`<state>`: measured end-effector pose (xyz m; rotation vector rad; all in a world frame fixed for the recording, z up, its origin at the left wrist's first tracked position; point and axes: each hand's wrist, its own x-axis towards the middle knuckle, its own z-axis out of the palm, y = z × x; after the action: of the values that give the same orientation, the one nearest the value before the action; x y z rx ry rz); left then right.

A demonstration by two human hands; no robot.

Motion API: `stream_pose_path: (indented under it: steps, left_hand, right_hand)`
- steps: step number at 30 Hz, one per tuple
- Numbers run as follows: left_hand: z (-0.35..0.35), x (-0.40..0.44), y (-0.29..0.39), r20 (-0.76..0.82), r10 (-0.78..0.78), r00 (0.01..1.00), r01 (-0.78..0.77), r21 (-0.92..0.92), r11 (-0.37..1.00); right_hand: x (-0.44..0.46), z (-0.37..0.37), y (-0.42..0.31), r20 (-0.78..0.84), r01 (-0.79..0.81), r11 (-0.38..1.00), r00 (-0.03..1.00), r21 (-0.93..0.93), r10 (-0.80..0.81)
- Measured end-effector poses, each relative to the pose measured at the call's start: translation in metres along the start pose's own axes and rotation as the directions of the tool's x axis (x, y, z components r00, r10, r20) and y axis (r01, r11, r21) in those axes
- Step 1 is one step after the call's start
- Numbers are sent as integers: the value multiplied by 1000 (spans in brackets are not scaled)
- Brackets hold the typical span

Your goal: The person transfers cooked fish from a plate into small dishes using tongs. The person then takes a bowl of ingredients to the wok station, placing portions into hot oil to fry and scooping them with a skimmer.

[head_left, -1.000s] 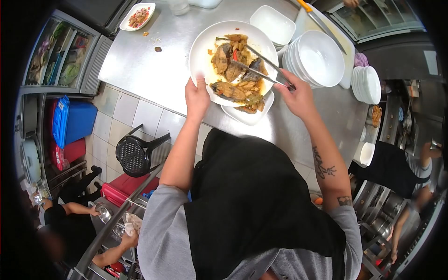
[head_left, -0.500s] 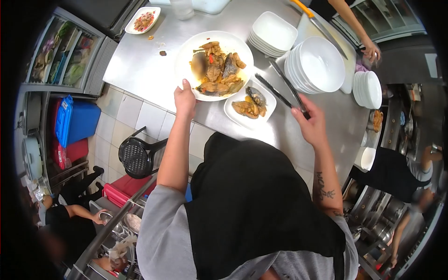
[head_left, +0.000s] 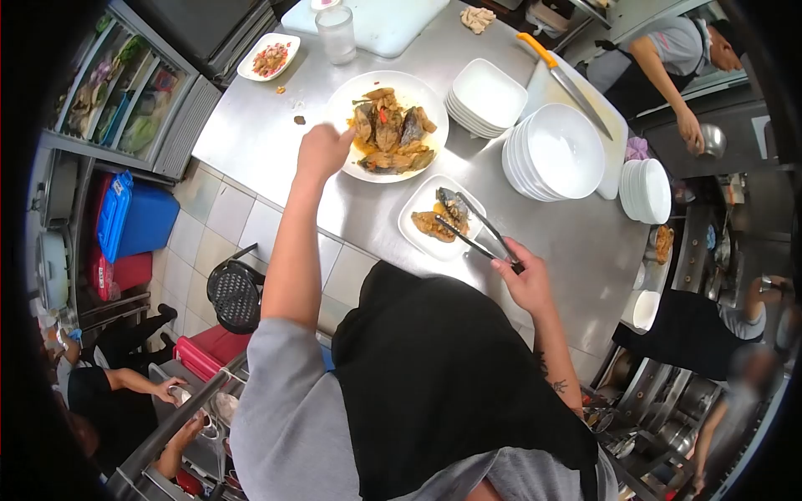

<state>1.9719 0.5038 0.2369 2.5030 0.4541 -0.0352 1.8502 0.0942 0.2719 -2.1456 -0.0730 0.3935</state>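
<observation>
On the steel table stands a large round white plate (head_left: 338, 104) holding cooked fish pieces (head_left: 388, 129) in yellow-orange sauce. My left hand (head_left: 324, 153) is over its left rim, fingers curled and pointing at the food; whatever they pinch is hidden. Closer to me sits a small square white dish (head_left: 413, 197) with a few fish pieces (head_left: 443, 219). My right hand (head_left: 524, 275) grips black-handled metal tongs (head_left: 499, 240). Their arms are spread, with the tips down at the fish in the small dish.
Stacked square dishes (head_left: 489, 88), round bowls (head_left: 564, 150) and a knife (head_left: 576, 88) on a cutting board lie to the right. Behind are a small dish of chopped red food (head_left: 271, 57) and a plastic cup (head_left: 337, 37). Co-workers stand at both sides; one hand holds a metal bowl (head_left: 710, 140).
My left hand has shifted from gripping the large plate's near rim to over its left side. The tongs have moved left from beside the small dish to its fish pieces.
</observation>
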Motion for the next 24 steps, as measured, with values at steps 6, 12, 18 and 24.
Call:
stream_pose_path:
  steps: [6, 12, 18, 24]
  left_hand:
    - [55, 86, 138, 187, 194, 963, -161, -178, 971]
    - [77, 122, 182, 233, 227, 946, -272, 183, 945]
    - [72, 130, 201, 233, 302, 924, -347, 185, 919]
    - [17, 134, 187, 314, 313, 896, -316, -43, 948]
  right_hand:
    - [5, 10, -12, -15, 8, 1000, 1000, 17, -8]
    - [39, 14, -35, 2, 161, 939, 986, -303, -168]
    - [106, 21, -97, 179, 291, 776, 957, -560, -230]
    - [156, 38, -122, 356, 354, 595, 927, -722, -120]
